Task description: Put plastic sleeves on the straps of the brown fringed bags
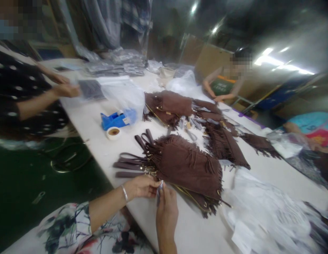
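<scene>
My left hand (144, 187), with a silver bracelet at its wrist, and my right hand (167, 203) meet at the near edge of the table. Between their closed fingertips is a small grey-white piece (160, 192), blurred and partly covered by the fingers; I cannot make out its kind. Just beyond lies a stack of brown fringed suede bags (189, 164) with gold zips. Brown wrist straps (129, 165) with metal clips stick out from the stack's left side, close to my left hand.
A blue tape dispenser (114, 120) and a tape roll (113, 133) stand left of the bags. More brown bags (177, 104) lie farther back. White plastic bags (269, 208) heap up on the right. Co-workers stand around the white table (100, 150), one handling a plastic-wrapped dark item (91, 89).
</scene>
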A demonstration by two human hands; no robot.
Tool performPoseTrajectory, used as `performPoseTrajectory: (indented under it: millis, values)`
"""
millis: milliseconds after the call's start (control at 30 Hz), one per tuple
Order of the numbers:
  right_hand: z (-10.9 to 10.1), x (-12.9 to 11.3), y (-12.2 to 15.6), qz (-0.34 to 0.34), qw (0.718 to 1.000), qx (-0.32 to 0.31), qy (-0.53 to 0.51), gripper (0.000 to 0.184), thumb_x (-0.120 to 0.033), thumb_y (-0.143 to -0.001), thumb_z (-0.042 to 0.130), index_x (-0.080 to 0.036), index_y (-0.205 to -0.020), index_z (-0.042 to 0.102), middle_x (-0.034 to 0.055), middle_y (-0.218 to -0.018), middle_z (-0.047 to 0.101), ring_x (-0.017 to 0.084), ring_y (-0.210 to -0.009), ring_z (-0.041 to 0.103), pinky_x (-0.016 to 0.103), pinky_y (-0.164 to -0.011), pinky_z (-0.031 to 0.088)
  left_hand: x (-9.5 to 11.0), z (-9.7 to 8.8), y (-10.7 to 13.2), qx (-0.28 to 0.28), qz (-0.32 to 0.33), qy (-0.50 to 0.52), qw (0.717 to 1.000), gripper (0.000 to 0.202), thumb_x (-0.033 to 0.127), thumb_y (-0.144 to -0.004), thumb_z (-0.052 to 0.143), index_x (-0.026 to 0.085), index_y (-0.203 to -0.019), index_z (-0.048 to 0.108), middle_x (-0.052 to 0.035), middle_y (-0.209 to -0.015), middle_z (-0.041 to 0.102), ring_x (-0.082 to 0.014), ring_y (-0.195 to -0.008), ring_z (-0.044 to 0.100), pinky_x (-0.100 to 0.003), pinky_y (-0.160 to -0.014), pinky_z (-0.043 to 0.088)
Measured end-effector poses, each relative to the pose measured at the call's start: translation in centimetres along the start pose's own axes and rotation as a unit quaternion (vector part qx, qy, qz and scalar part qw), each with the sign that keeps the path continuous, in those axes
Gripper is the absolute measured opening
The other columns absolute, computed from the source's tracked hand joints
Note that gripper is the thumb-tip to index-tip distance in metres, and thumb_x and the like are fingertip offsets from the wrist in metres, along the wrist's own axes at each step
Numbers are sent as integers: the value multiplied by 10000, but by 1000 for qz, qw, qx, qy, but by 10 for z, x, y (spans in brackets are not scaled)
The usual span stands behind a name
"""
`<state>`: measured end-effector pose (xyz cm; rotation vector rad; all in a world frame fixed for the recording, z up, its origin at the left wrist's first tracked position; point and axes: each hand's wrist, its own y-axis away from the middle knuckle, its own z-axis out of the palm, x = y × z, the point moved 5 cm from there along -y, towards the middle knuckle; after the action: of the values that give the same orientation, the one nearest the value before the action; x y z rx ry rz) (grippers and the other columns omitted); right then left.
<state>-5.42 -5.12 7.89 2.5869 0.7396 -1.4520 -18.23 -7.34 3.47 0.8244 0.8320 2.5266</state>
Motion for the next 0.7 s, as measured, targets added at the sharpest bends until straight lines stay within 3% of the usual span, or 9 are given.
performPoseTrajectory:
  millis: [133,267,367,500,700]
  values:
    - [-1,2,0,-15,1000,-8,14,403,-416,-957,421,-236,-1262,613,107,-1003,627,211,-937,604,311,-815,472,-3,-4,-4,-21,-12,4,1000,347,236,-564,889,110,-798,665,-56,-739,703,-170,-665,646,-331,-731,478]
    - [1,16,-7,57,991,-31,-118,387,-436,-902,522,-206,-1186,649,105,-1082,651,226,-1013,598,333,-867,474,-6,-5,-9,-49,4,25,998,370,236,-556,893,126,-821,659,-24,-741,684,-154,-684,635,-307,-718,472]
    - [6,24,-9,144,960,-44,-235,366,-451,-830,619,-185,-1077,665,88,-1066,670,223,-963,620,320,-814,494,-6,-4,-10,-69,19,31,997,386,231,-540,899,121,-823,661,-30,-746,678,-165,-711,634,-301,-713,471]
    - [10,24,-5,209,921,-44,-326,314,-441,-753,716,-184,-925,658,34,-889,677,178,-823,611,268,-721,476,-2,-2,-10,-95,33,31,994,371,208,-515,909,116,-776,662,-23,-738,670,-147,-683,612,-295,-713,468]
    - [14,21,1,301,843,-88,-437,321,-412,-688,796,-182,-865,659,21,-829,660,134,-703,576,216,-586,423,1,-4,-16,-108,38,13,993,394,222,-434,937,101,-688,661,-16,-650,633,-125,-607,567,-252,-612,413]
